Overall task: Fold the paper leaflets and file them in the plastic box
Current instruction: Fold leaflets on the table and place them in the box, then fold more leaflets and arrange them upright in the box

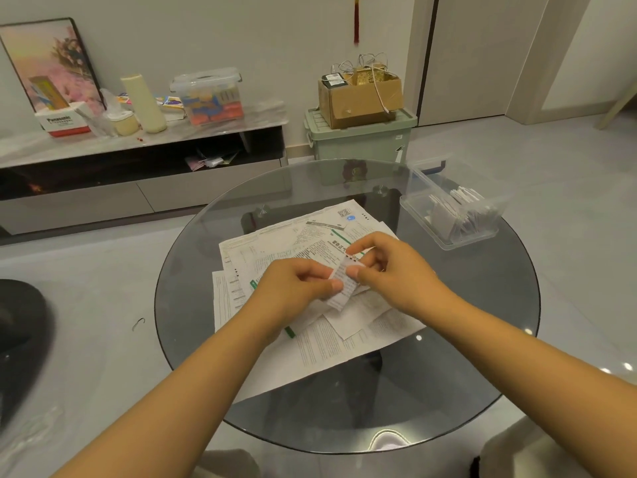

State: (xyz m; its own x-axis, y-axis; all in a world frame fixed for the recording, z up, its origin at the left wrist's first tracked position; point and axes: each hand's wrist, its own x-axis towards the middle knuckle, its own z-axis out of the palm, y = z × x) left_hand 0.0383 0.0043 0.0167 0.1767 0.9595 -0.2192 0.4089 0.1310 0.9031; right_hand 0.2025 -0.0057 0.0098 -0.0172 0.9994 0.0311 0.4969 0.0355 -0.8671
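Print on leaflet (pixel 341 288) too small to read; partly hidden by fingers. Narrow, folded, white, pinched by left hand (pixel 293 288) and right hand (pixel 389 270) above paper pile (pixel 310 339), left of box (pixel 451 208).

Round table (pixel 448 391): smoke-grey tinted glass, dark rim. Loose leaflets (pixel 320 343) on it: white, dense black print; one carries a green bar, another a blue round mark beside a black QR square. Small folded leaflet (pixel 341 288): white with fine black lines. Plastic box (pixel 444 236), far right on table: clear, colourless; folded papers (pixel 455 215) inside are white. Far storage bin (pixel 362 139): pale green (brown cardboard carton (pixel 358 98) on top). Hanging tassel (pixel 356 19): red. Lidded tub (pixel 206 94), far left: clear, contents orange, blue, yellow. Floor (pixel 103 288): pale grey.
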